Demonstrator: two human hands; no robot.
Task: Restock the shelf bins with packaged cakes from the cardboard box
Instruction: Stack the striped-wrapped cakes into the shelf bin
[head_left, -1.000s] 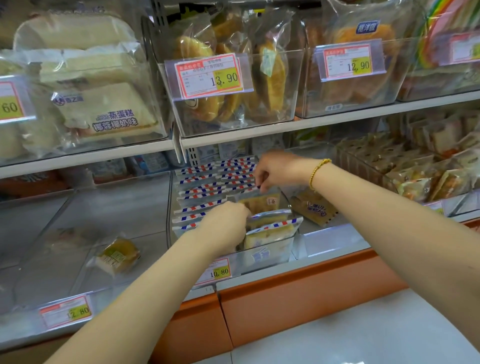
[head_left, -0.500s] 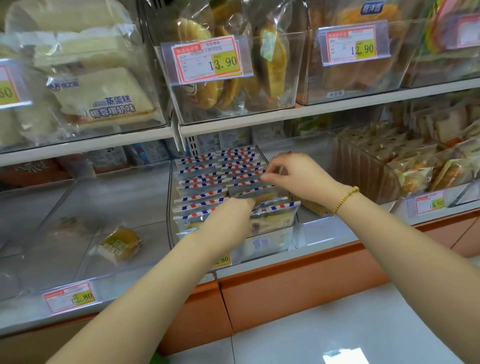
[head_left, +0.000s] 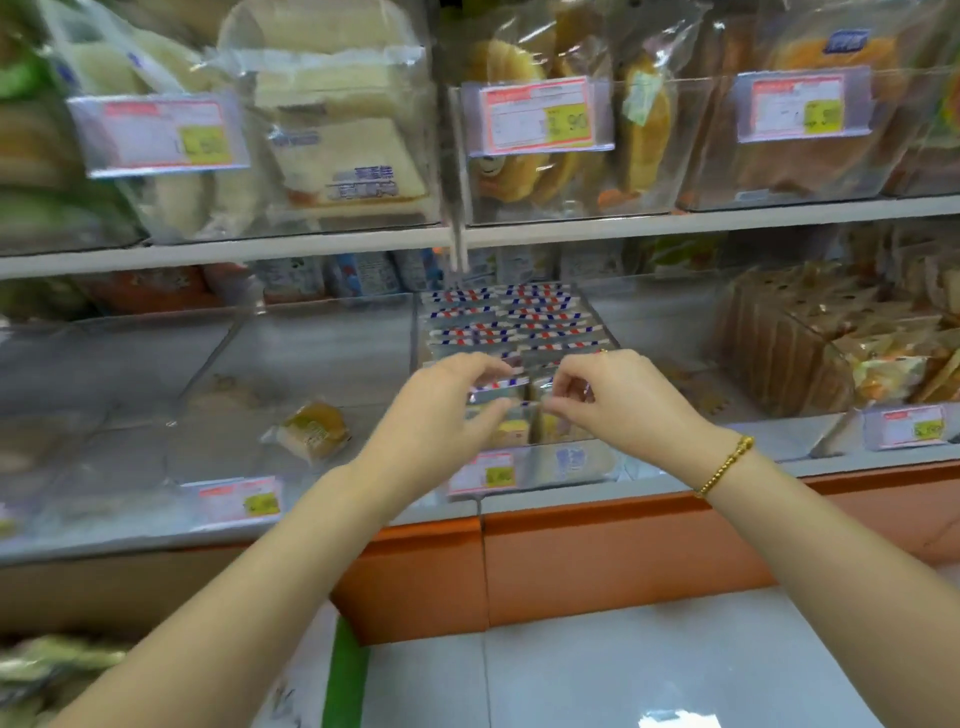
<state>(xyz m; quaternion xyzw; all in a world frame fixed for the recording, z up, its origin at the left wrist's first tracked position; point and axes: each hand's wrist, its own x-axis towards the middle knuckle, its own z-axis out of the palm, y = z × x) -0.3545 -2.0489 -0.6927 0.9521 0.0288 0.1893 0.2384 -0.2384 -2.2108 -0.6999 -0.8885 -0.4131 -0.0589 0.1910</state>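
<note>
The left hand (head_left: 441, 415) pinches the top edge of the front-left cake (head_left: 498, 387). The right hand (head_left: 618, 400) curls thumb and fingers on the front-right cake (head_left: 558, 428). Both cakes stand upright at the front of the middle bin (head_left: 582, 462), ahead of 2 striped rows (head_left: 519, 317). A lone cake (head_left: 311, 431) lies in the left bin (head_left: 322, 343).

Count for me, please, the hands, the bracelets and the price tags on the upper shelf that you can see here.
Hands: 2, the left hand and the right hand
Bracelets: 1
Price tags on the upper shelf: 3
Total: 6
</note>
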